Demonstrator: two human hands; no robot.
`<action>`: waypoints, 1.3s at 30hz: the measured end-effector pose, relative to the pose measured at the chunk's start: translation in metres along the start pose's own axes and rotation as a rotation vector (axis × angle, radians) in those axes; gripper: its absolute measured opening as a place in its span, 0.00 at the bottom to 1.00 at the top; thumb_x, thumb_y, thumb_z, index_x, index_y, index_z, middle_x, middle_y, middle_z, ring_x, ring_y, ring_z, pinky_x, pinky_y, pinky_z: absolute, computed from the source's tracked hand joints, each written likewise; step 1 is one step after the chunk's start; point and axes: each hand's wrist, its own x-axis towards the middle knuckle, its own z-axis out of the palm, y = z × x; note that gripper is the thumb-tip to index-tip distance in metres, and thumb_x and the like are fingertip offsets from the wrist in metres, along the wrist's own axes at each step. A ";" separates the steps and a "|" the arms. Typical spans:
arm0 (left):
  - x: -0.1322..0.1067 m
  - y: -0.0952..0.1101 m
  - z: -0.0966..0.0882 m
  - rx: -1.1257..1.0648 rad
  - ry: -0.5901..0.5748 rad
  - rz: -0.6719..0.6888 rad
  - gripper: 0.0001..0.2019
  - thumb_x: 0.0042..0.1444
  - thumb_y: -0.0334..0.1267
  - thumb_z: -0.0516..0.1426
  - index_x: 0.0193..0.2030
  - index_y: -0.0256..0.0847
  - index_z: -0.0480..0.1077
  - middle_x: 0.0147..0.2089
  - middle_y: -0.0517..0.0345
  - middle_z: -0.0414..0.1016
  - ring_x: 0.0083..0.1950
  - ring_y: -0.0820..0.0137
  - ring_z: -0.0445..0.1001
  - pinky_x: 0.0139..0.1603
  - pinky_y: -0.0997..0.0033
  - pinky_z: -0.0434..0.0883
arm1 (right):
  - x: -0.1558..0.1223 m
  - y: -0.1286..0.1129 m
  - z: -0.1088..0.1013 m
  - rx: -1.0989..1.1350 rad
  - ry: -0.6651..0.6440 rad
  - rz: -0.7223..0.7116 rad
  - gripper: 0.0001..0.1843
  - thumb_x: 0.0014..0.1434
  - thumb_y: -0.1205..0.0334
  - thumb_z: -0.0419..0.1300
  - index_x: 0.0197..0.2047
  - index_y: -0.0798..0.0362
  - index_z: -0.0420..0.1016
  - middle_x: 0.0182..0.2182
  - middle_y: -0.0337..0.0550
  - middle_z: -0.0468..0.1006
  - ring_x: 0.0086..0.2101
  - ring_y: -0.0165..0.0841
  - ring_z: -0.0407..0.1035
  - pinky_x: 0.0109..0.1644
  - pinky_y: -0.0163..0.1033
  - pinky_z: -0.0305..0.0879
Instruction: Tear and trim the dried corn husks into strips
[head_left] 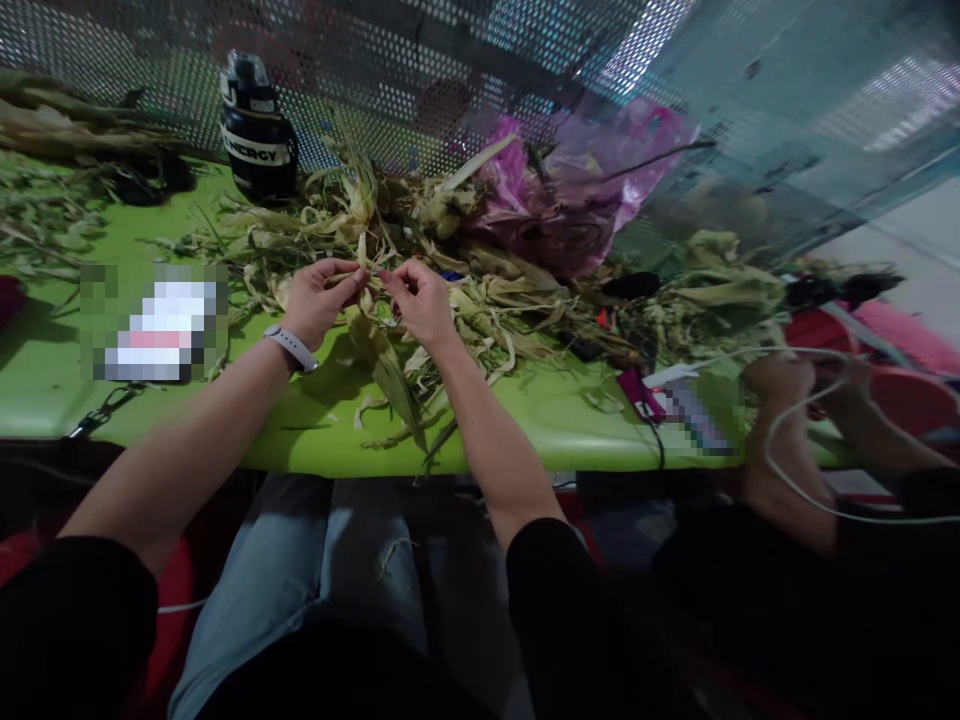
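My left hand (321,298), with a pale watch (291,347) on its wrist, pinches a strip of corn husk (364,262) between thumb and fingers. Close beside it, my right hand (417,298) is closed in a pinch at the same height; whatever lies between its fingertips is too small to make out. Below both hands a long husk leaf (386,370) hangs down toward the table's front edge. A heap of dry corn husks (517,290) spreads behind and around my hands on the green table (330,420).
A dark bottle (259,140) stands behind the heap, near a perforated metal screen (375,90). A pink plastic bag (562,210) sits at the back. A blurred-out card (161,330) lies at left. On the right, a co-worker's hand (780,380) rests near a white cable (769,450).
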 end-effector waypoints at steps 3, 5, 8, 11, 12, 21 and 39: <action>0.002 0.003 -0.004 -0.029 -0.071 -0.116 0.14 0.47 0.46 0.68 0.34 0.40 0.74 0.28 0.59 0.77 0.28 0.74 0.74 0.34 0.74 0.75 | 0.001 0.003 -0.003 0.020 0.002 0.009 0.27 0.54 0.32 0.58 0.27 0.50 0.65 0.18 0.31 0.62 0.21 0.26 0.59 0.27 0.35 0.56; 0.004 0.004 -0.008 -0.076 -0.127 -0.223 0.14 0.52 0.49 0.65 0.36 0.41 0.74 0.29 0.57 0.77 0.28 0.71 0.76 0.35 0.69 0.77 | 0.002 0.005 -0.005 0.031 -0.012 0.024 0.28 0.54 0.32 0.59 0.27 0.50 0.65 0.18 0.31 0.62 0.21 0.26 0.59 0.26 0.35 0.56; 0.006 0.006 -0.011 -0.118 -0.217 -0.306 0.13 0.54 0.46 0.63 0.42 0.40 0.75 0.31 0.55 0.79 0.31 0.68 0.79 0.38 0.65 0.78 | 0.002 0.007 -0.007 0.050 -0.041 0.044 0.28 0.53 0.31 0.59 0.28 0.50 0.66 0.18 0.31 0.62 0.20 0.26 0.59 0.26 0.35 0.55; 0.004 0.007 -0.010 -0.149 -0.292 -0.329 0.12 0.55 0.42 0.63 0.44 0.40 0.75 0.33 0.54 0.80 0.34 0.68 0.80 0.40 0.64 0.79 | 0.002 0.006 -0.006 0.055 -0.045 0.045 0.29 0.52 0.30 0.59 0.28 0.50 0.66 0.18 0.31 0.62 0.21 0.25 0.58 0.26 0.35 0.55; 0.003 0.008 -0.009 -0.169 -0.298 -0.324 0.12 0.55 0.41 0.63 0.44 0.39 0.76 0.32 0.55 0.79 0.33 0.69 0.79 0.41 0.63 0.79 | 0.002 0.005 -0.006 0.054 -0.043 0.042 0.29 0.52 0.30 0.59 0.28 0.50 0.66 0.18 0.31 0.62 0.21 0.25 0.58 0.26 0.35 0.55; -0.003 0.008 -0.006 -0.266 -0.252 -0.237 0.07 0.51 0.34 0.67 0.37 0.39 0.77 0.24 0.65 0.72 0.25 0.79 0.71 0.52 0.60 0.77 | 0.003 0.004 -0.007 0.039 0.018 0.046 0.29 0.52 0.29 0.59 0.28 0.49 0.65 0.18 0.31 0.63 0.21 0.26 0.60 0.27 0.35 0.56; 0.006 0.000 -0.010 -0.054 -0.210 -0.220 0.13 0.51 0.42 0.66 0.41 0.41 0.74 0.32 0.60 0.76 0.33 0.71 0.77 0.39 0.70 0.76 | 0.008 0.013 -0.002 0.163 -0.045 0.012 0.21 0.60 0.39 0.57 0.35 0.49 0.65 0.23 0.34 0.68 0.22 0.27 0.64 0.29 0.35 0.65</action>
